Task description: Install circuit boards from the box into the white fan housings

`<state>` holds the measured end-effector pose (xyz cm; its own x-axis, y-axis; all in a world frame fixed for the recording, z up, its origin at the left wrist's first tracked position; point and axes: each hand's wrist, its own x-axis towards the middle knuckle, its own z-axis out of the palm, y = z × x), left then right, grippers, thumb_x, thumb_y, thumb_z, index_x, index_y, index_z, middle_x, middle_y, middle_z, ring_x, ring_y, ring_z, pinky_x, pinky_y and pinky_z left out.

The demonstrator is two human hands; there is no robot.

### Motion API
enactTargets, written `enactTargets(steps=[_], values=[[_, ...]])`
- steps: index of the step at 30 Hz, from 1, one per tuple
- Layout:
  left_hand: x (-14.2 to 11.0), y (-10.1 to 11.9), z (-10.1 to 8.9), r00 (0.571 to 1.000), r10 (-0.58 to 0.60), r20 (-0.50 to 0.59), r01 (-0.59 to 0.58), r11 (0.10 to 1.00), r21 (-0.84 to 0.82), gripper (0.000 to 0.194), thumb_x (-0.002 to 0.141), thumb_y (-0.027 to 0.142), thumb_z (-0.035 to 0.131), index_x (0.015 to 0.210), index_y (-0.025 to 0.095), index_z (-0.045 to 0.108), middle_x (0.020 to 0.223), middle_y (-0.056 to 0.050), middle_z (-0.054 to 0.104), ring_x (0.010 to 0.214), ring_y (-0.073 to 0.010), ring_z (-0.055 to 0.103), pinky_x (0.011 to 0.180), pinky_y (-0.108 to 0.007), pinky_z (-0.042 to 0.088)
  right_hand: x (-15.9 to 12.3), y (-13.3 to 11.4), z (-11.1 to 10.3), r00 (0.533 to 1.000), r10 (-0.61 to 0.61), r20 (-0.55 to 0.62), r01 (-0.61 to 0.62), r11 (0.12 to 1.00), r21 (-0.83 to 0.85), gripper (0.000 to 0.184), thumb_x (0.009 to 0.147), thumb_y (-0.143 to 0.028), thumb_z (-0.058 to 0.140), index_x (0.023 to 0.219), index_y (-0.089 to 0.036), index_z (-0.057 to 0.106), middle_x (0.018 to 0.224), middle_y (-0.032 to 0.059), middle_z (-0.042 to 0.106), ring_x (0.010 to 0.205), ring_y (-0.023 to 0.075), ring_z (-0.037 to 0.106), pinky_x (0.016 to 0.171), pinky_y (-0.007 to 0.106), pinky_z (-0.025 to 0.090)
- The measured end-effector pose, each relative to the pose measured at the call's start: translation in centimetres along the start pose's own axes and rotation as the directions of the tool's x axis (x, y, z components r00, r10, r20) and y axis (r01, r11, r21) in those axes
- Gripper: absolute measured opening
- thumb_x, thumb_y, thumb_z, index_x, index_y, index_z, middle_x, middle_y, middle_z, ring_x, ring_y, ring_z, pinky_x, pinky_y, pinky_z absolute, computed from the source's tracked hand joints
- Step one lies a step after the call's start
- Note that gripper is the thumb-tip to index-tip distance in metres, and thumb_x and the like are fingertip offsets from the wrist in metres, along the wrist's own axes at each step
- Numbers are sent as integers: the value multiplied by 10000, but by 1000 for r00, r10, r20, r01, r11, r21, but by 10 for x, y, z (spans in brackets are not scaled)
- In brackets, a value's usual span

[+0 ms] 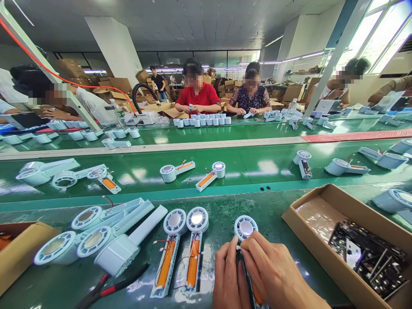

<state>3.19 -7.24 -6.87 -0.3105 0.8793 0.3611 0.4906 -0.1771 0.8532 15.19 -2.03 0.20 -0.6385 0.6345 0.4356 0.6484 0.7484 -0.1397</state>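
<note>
At the front of the bench lies a light-blue handheld fan (246,227) with a round silver-centred head, its handle mostly covered by my hands. My left hand (227,274) is closed along the left side of the handle. My right hand (273,266) comes over from the right, thumb and fingers pinched together. Between the fingertips of both hands shows a small white connector (238,247), just below the fan head. A dark strip (244,274) runs down the handle under it; orange shows beside it. Two open-handled fans with orange batteries (194,262) lie to the left.
On the right stands a cardboard box (317,214) of black circuit boards (363,257). Fan bodies (119,253) and red-and-black pliers (109,292) lie left, beside another box (28,253). A green conveyor (257,167) carries more fans; co-workers (199,92) sit beyond.
</note>
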Motion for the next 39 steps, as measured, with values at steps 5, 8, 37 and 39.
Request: enactTargets(steps=[5,8,37,39], values=[[-6,-6,5,1000,1,9,-1,1000,3,428,1010,166,429,1414,204,565,1343,-160,609,1252,-265,625,1021,-344,542,-2,-1,9,999,-12,-37,13,999,36,293,992,-108,356,804,-182,568,751,62,602,615,186,565,501,299,318],[-5,-7,3,999,9,37,-8,1000,-20,433,1004,163,445,1414,216,575,1346,-153,624,1255,-261,625,1031,-335,533,-4,0,12,999,25,-43,-20,993,119,286,1004,-121,353,850,-177,588,776,68,617,616,185,569,510,288,368],[19,0,-20,987,-71,145,101,972,-211,353,1011,430,463,1273,251,620,1166,-89,668,567,-108,610,617,-259,581,-8,3,-1,917,391,-77,-267,745,611,161,1002,-242,548,925,-253,689,868,-18,725,780,120,694,719,174,512],[21,3,-21,984,-65,168,107,961,-255,322,1015,454,450,1092,230,668,1138,-89,656,505,-82,572,509,-224,541,-8,1,-2,931,337,-139,-209,806,554,169,1018,-243,530,922,-243,669,850,-12,712,758,115,694,702,169,519]])
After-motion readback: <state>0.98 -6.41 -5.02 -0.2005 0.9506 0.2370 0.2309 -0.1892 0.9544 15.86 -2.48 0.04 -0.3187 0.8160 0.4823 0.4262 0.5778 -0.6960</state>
